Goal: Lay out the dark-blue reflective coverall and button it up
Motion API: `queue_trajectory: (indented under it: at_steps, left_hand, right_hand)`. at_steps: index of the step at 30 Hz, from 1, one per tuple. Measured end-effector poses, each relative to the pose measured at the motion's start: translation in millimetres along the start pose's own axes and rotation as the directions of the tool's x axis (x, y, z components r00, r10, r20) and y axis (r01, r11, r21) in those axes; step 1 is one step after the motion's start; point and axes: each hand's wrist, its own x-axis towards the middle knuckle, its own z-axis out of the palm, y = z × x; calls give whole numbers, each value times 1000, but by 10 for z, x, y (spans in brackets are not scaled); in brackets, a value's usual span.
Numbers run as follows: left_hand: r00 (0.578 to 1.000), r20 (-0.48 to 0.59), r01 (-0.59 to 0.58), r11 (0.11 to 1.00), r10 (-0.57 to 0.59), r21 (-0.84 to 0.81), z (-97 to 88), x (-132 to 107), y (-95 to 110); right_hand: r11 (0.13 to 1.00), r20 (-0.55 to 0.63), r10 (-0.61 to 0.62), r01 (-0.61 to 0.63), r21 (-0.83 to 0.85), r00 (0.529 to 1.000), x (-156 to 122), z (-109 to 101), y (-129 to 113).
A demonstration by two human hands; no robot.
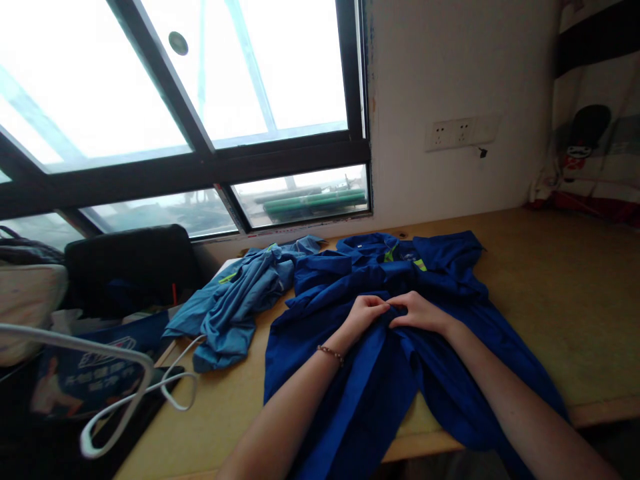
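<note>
A dark blue shirt (450, 373) with small green marks at the collar lies spread on the wooden table (575, 307), its lower part hanging over the near edge. My left hand (365, 313) and my right hand (417, 310) meet at the middle of the shirt's front. Both have their fingers curled and pinched on the fabric there, fingertips touching each other. A bead bracelet circles my left wrist.
A crumpled light blue garment (240, 300) lies left of the shirt. A white hanger (120, 393) rests at the near left over a dark printed bag (80, 380). A black bag (130, 267) stands under the window. Wall sockets (450, 133) are on the white wall.
</note>
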Motion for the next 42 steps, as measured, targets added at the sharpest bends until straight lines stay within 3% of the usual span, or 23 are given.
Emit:
queue_trajectory:
  at_steps: [5, 11, 16, 19, 24, 27, 31, 36, 42]
  left_hand:
    - [1000, 19, -20, 998, 19, 62, -47, 35, -30]
    - [990, 14, -140, 975, 140, 173, -88, 70, -103]
    - [960, 42, -277, 931, 275, 239, -64, 12, -66]
    - [918, 41, -377, 840, 394, 389, -16, -45, -26]
    - [837, 116, -465, 582, 536, 667, 35, -126, 16]
    - [823, 131, -475, 544, 552, 692, 34, -130, 20]
    - [854, 57, -418, 616, 517, 668, 26, -91, 8]
    - [887, 139, -402, 589, 441, 701, -13, -50, -16]
    - [830, 197, -459, 439, 521, 772, -30, -74, -17]
  right_hand:
    - [1000, -44, 9, -10, -19, 999, 1, 8, 33]
    - [998, -128, 58, -58, 4, 990, 20, 34, 57]
    - [997, -88, 73, -75, -13, 993, 24, 47, 89]
    - [997, -75, 64, -67, -44, 995, 15, 60, 119]
    - [998, -69, 22, -26, -59, 997, 8, 81, 139]
    - [998, -68, 6, -10, -59, 998, 15, 78, 132]
    - [997, -71, 2, -7, -74, 997, 25, 66, 140]
    - [997, -84, 38, -44, -71, 996, 28, 57, 159]
    - [996, -81, 50, -55, -69, 995, 26, 49, 139]
